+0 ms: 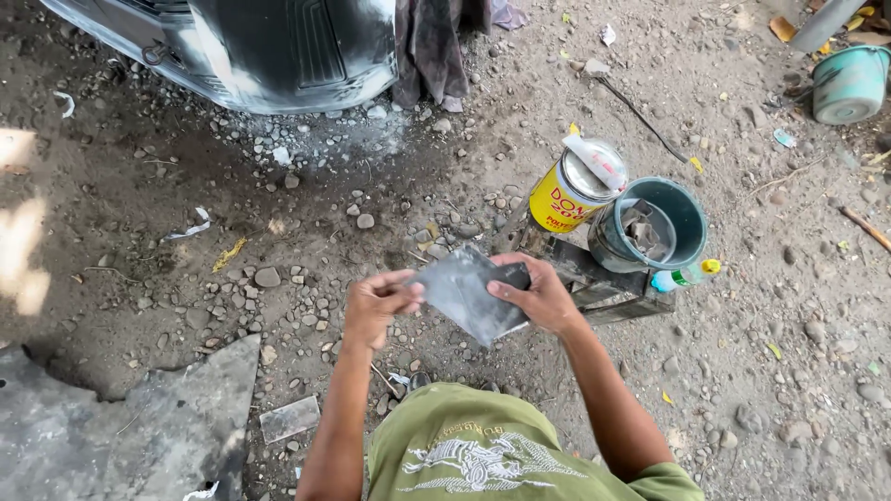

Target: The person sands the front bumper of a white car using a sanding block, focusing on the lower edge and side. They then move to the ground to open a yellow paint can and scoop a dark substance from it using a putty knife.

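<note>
I hold a grey, dusty sheet of sandpaper (461, 292) in front of me with both hands. My left hand (376, 306) pinches its left corner between thumb and fingers. My right hand (538, 295) grips its right side together with a dark block (513, 275) partly hidden behind the sheet. Both hands hover above stony dirt ground, just left of a low dark metal stand (603, 283).
On the stand sit a yellow tin (568, 190) with a spatula on top and a teal pot (654, 227) holding grey scraps. A dark car body panel (269, 51) lies at the top, a grey flat slab (139, 427) lower left, a teal bucket (849, 83) top right.
</note>
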